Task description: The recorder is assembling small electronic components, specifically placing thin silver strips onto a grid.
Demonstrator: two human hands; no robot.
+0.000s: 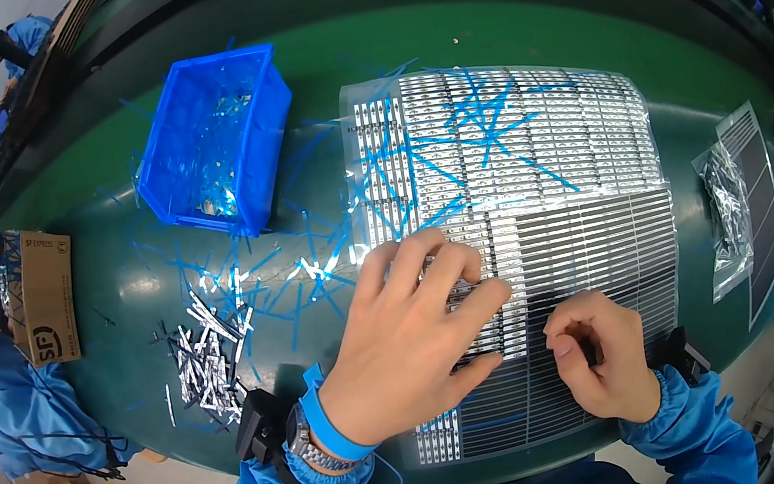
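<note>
Beneath my hands lies a broad sheet of narrow strips [584,145], in rows of small black-and-white marks on clear film. Its nearer part shows dark, lined strips [612,257]. My left hand [411,329] rests over the sheet's left half, fingers spread and bent, fingertips on or just above the rows; a blue band and a metal watch circle that wrist. To its right, my right hand [608,359] is curled, thumb and forefinger close together over the dark part. Whatever that hand pinches, if anything, is hidden. Thin blue slivers [487,125] lie scattered across the far rows.
A blue plastic bin [276,148] holding small scraps stands at the far left. Nearer is a pile of small black-and-silver strips [209,366]. A cardboard box [49,295] stands by a co-worker [6,394] at left. A clear bag [727,213] and another lined sheet [758,203] lie right.
</note>
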